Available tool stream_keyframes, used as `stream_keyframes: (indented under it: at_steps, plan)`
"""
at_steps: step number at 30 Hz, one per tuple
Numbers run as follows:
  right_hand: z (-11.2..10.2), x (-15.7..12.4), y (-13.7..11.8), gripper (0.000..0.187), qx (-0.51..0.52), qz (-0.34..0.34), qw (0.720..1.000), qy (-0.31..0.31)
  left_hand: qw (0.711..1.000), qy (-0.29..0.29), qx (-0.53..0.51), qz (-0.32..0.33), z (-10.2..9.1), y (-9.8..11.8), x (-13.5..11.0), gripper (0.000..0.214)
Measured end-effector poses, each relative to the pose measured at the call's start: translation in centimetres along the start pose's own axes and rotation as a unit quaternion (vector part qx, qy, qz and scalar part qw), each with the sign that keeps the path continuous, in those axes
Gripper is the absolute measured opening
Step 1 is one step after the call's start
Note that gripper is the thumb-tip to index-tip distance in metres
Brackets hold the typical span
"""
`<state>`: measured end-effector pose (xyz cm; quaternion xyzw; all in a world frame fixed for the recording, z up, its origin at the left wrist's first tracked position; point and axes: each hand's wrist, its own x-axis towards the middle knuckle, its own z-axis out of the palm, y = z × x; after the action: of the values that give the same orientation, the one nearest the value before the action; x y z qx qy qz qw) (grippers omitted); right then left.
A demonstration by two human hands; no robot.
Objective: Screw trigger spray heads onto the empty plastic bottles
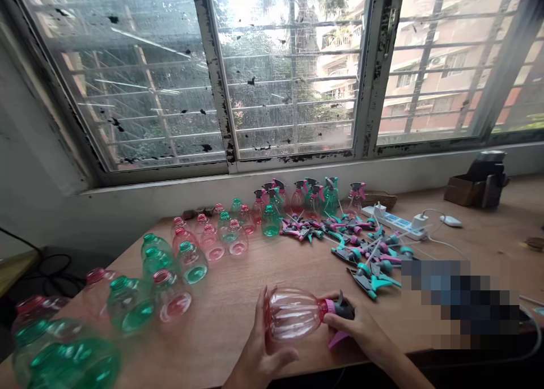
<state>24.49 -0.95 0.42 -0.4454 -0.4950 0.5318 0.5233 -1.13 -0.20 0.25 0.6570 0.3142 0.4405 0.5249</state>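
A clear pink spray bottle (294,314) lies on its side between my hands above the table's front edge, its base to the left. My left hand (259,343) cups the base, fingers along the far side and thumb apart in front. Closed around the pink collar and dark trigger spray head (342,309) is my right hand (355,326). The pink trigger sticks out below that hand, and part of the head is hidden by the fingers. Beyond lies a pile of loose trigger spray heads (361,258) in pink, teal and grey.
Several open pink and green bottles, among them a green bottle (193,264), stand on the left of the wooden table (238,281). Assembled spray bottles (330,197) line the wall. A white power strip (395,223), a small box (467,190) and a blurred-out patch (459,304) are on the right.
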Motion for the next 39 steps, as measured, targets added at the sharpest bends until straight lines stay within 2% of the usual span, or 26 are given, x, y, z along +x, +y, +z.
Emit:
stream_keyframes:
  at_steps: [3,5,10,15,21,25,29,32,35,39]
  plan:
    - [0.1,0.0,-0.1,0.045,-0.003,-0.003,1.0,0.002,1.0,-0.002,-0.015,-0.007,0.2,0.7,0.0,0.094]
    - [0.2,0.0,-0.2,0.044,0.005,-0.002,1.0,0.007,1.0,-0.001,0.001,-0.008,0.3,0.7,-0.1,0.092]
    - [0.3,-0.1,-0.2,0.047,0.02,-0.006,1.0,0.012,1.0,-0.003,0.017,0.008,0.1,0.0,-0.2,0.095]
    - [0.1,0.0,0.2,0.046,0.017,-0.003,1.0,0.006,1.0,0.005,-0.01,-0.016,0.2,0.6,-0.2,0.116]
    - [-0.1,0.0,0.3,0.041,0.005,-0.01,1.0,0.006,1.0,0.013,-0.017,-0.017,0.6,1.7,0.1,0.09]
    - [-0.1,0.0,0.2,0.041,0.012,-0.011,1.0,0.011,0.998,0.022,0.055,-0.015,0.4,0.9,-0.2,0.094]
    - [0.0,0.1,0.2,0.043,0.021,-0.012,1.0,0.015,0.996,0.017,0.086,0.003,0.2,-0.2,-0.3,0.087]
    - [0.1,0.2,0.3,0.044,0.031,-0.009,0.999,0.004,0.994,0.027,0.106,0.001,0.2,-0.6,-0.3,0.102]
    - [0.2,0.1,0.3,0.044,0.035,-0.008,0.999,0.004,0.995,0.035,0.088,-0.016,0.2,-0.6,-0.1,0.116]
    - [0.3,-0.1,0.1,0.044,0.047,-0.002,0.999,0.006,0.999,0.011,0.042,-0.021,0.1,-0.6,0.0,0.105]
